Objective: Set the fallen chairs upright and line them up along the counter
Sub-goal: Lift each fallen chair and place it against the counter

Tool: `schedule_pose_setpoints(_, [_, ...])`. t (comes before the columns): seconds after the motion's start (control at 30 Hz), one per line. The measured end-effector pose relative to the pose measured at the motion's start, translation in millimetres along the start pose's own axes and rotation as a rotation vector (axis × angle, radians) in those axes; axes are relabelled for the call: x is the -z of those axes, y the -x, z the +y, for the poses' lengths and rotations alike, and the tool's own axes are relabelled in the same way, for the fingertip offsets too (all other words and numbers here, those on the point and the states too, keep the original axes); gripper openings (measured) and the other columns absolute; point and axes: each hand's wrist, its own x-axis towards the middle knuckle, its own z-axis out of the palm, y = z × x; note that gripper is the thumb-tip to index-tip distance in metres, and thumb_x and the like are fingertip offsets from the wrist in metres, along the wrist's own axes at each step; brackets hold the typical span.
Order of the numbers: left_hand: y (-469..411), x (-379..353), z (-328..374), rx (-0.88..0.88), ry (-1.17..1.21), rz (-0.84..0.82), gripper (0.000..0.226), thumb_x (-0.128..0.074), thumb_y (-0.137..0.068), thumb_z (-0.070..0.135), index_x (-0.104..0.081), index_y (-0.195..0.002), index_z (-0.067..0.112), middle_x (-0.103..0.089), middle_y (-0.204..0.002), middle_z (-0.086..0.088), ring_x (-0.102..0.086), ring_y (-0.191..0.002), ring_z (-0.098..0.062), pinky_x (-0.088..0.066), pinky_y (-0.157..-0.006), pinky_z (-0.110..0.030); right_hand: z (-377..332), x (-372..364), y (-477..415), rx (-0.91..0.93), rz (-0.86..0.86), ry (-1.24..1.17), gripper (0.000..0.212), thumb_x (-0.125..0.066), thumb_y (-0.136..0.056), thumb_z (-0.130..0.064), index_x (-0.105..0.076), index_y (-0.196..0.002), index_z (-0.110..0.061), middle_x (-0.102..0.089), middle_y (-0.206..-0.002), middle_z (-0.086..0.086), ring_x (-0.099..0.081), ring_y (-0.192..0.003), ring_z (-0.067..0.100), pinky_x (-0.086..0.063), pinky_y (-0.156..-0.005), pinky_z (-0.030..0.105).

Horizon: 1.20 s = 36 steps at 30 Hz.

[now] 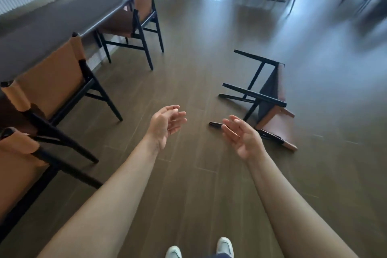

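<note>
Only one fallen chair (269,92) shows, lying on its side on the floor (188,81) ahead and to the right of both hands. Its tan backrest end is the part closest to the grip, just beyond the right hand (243,138), and one black rail runs behind that hand's fingers from this view. From there the frame stretches away from the person, with the black legs sticking out leftward, toward the counter side.

The right hand is plainly the nearer one. The left hand (165,125) hangs further off, to the left of the chair's feet. Both hands are spread, fingers loosely apart, palms turned toward each other, and neither touches anything.

I judge the lift will want the right hand on the backrest and the left reaching across to a leg or the seat edge, then a roll up onto the feet.

Leftward of the hands, three upright chairs stand along the counter (62,12): a near chair (18,163), a middle chair (52,81) and a far chair (134,14). Bare floor lies between the grip and the fallen one, so nothing blocks the reach. More furniture at the room's far end is too blurred to make out.
</note>
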Motion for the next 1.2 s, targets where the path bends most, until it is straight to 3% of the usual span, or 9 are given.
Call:
schedule_pose_setpoints(0.2, [-9.2,-121.6,-22.5,0.020,-0.056,-0.183,0.016,-0.049,-0.097,0.014,-0.062,-0.105,0.019,-0.073,-0.098,-0.005,-0.070,-0.088,-0.022,-0.049,-0.086,-0.035,-51.8,101.5,3.7,0.082,0.121,-0.092,0.015,-0.052,-0.097,-0.013,-0.067,-0.100,-0.014,-0.076,-0.087,0.003,-0.073,-0.075,0.016,-0.054,-0.077,0.031])
schedule_pose_setpoints(0.63, [-1.4,-366.0,-93.8,0.031,-0.097,-0.327,0.018,-0.048,-0.097,0.011,-0.063,-0.106,0.015,-0.073,-0.100,-0.009,-0.070,-0.090,-0.025,-0.051,-0.086,-0.036,-175.5,314.6,10.8,0.144,0.251,-0.175,0.014,-0.052,-0.096,-0.017,-0.065,-0.098,-0.016,-0.076,-0.084,0.001,-0.072,-0.069,0.013,-0.054,-0.064,0.025])
schedule_pose_setpoints(0.87, [-4.6,-468.3,-119.3,0.054,-0.136,-0.412,0.020,-0.046,-0.098,0.010,-0.061,-0.111,0.013,-0.072,-0.099,-0.008,-0.070,-0.085,-0.022,-0.051,-0.082,-0.033,-218.0,397.9,14.9,0.205,0.345,-0.260,0.015,-0.053,-0.095,-0.017,-0.067,-0.096,-0.017,-0.076,-0.083,0.001,-0.072,-0.071,0.013,-0.051,-0.076,0.029])
schedule_pose_setpoints(1.03, [-23.0,-534.8,-140.4,0.070,-0.166,-0.470,0.019,-0.047,-0.097,0.009,-0.063,-0.104,0.015,-0.073,-0.098,-0.008,-0.071,-0.085,-0.024,-0.051,-0.078,-0.033,-246.5,448.2,5.7,0.260,0.407,-0.307,0.015,-0.051,-0.096,-0.017,-0.067,-0.094,-0.016,-0.076,-0.080,0.000,-0.072,-0.070,0.012,-0.050,-0.072,0.029])
schedule_pose_setpoints(1.2, [-55.3,-605.7,-158.9,0.082,-0.197,-0.539,0.018,-0.049,-0.096,0.008,-0.064,-0.103,0.016,-0.073,-0.099,-0.006,-0.071,-0.089,-0.023,-0.050,-0.084,-0.034,-282.0,499.4,-24.8,0.297,0.445,-0.319,0.015,-0.052,-0.095,-0.018,-0.068,-0.095,-0.018,-0.076,-0.085,0.000,-0.072,-0.075,0.012,-0.050,-0.072,0.027])
